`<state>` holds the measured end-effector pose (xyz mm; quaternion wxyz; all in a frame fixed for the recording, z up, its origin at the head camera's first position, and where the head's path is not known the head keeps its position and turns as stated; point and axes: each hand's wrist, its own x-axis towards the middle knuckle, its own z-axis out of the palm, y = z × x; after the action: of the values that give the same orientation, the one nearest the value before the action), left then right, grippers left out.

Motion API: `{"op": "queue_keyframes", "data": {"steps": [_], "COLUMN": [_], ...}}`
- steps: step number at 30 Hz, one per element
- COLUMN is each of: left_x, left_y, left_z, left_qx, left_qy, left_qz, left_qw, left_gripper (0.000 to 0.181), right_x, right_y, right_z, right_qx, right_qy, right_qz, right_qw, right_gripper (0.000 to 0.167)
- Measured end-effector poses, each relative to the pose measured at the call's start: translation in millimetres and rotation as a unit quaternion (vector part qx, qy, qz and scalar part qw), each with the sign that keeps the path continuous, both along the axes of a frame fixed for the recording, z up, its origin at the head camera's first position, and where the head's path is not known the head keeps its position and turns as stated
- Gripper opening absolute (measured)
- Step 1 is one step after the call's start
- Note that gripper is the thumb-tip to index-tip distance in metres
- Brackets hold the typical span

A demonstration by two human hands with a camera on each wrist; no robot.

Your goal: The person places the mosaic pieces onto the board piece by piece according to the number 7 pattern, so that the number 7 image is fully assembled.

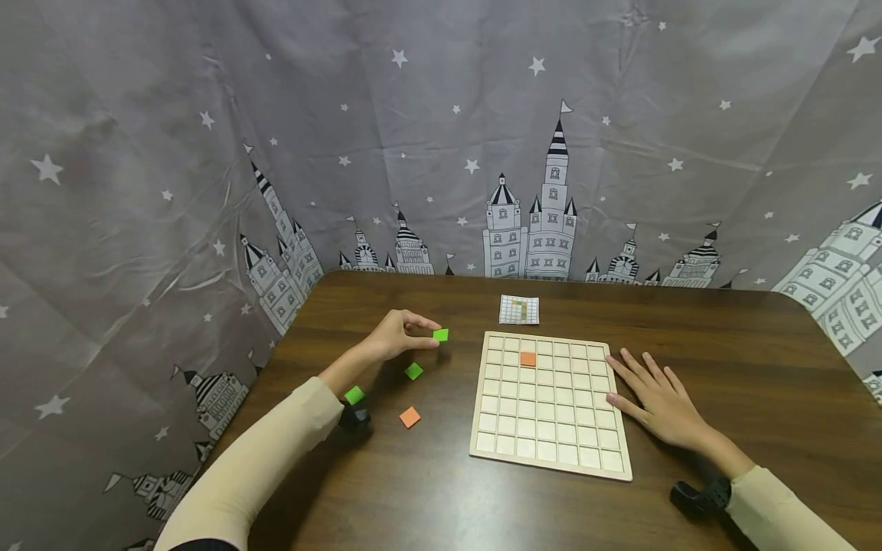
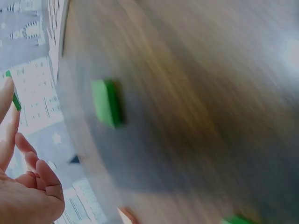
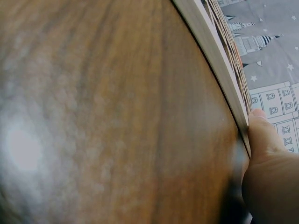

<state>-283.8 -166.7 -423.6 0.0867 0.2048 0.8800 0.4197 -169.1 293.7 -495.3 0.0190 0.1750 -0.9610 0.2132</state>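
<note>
My left hand (image 1: 400, 334) pinches a green square tile (image 1: 441, 335) between thumb and fingertips, held left of the wooden grid board (image 1: 551, 458). In the left wrist view that tile (image 2: 16, 100) shows edge-on at the fingertips. An orange tile (image 1: 527, 359) sits in a cell of the board's second row. My right hand (image 1: 658, 402) lies with fingers spread at the board's right edge, thumb and fingertip touching the frame. In the right wrist view the thumb (image 3: 261, 133) is against the board's side (image 3: 219, 65). Below my left hand lies a green tile (image 1: 413, 371).
Another green tile (image 1: 354, 395) lies beside my left wrist, and a loose orange tile (image 1: 409, 417) is nearer the front. A small card with a printed coloured grid (image 1: 520, 310) lies behind the board. A grey curtain (image 1: 427, 153) hangs behind the brown table (image 1: 413, 490).
</note>
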Motion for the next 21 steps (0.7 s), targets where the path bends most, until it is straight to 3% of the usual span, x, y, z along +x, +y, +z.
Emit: {"op": "queue_keyframes", "data": {"steps": [13, 21], "left_x": [-1.3, -4.3], "left_y": [62.1, 89.4], "left_z": [8.5, 8.7], "left_qx": [0.028, 0.025], "left_qy": [-0.013, 0.001], "left_qz": [-0.037, -0.069], "left_qw": [0.9988, 0.9973], "left_gripper": [0.029, 0.029], "right_x": [-0.7, -0.8], "right_y": [-0.2, -0.4], "right_z": [-1.8, -0.7], "right_qx": [0.001, 0.000], "right_qy": [0.000, 0.000], "right_qz": [0.001, 0.002], "right_qw": [1.0000, 1.0000], "right_gripper": [0.069, 0.068]}}
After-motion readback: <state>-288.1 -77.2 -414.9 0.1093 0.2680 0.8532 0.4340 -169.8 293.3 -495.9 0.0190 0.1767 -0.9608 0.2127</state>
